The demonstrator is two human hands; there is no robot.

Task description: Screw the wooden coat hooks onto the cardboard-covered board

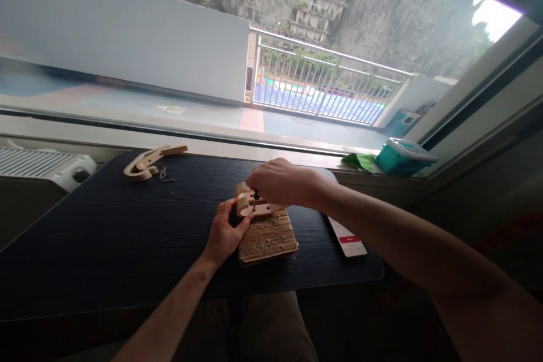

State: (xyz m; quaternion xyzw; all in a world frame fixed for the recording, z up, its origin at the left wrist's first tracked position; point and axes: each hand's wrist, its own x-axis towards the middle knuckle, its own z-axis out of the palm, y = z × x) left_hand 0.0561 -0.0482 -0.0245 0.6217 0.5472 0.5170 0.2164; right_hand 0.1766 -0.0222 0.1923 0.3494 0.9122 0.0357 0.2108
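Note:
On a worn cardboard block (268,237) lies a pale curved wooden piece (262,210) with holes in it. My left hand (224,232) grips its left end, thumb along the near side and fingers round the far side. From above, my right hand (278,181) is closed round a screwdriver (255,197), which stands nearly upright with its tip at a hole near the left end of the wood. Its handle is mostly hidden in my fist. Another curved wooden piece (146,164) lies at the back left, with several screws (164,175) beside it.
The dark table (127,243) reaches to the window sill. A phone (348,237) with a lit screen lies under my right forearm. On the sill are a teal box (403,157) and a green cloth-like thing (360,162). A white radiator (51,167) stands left of the table.

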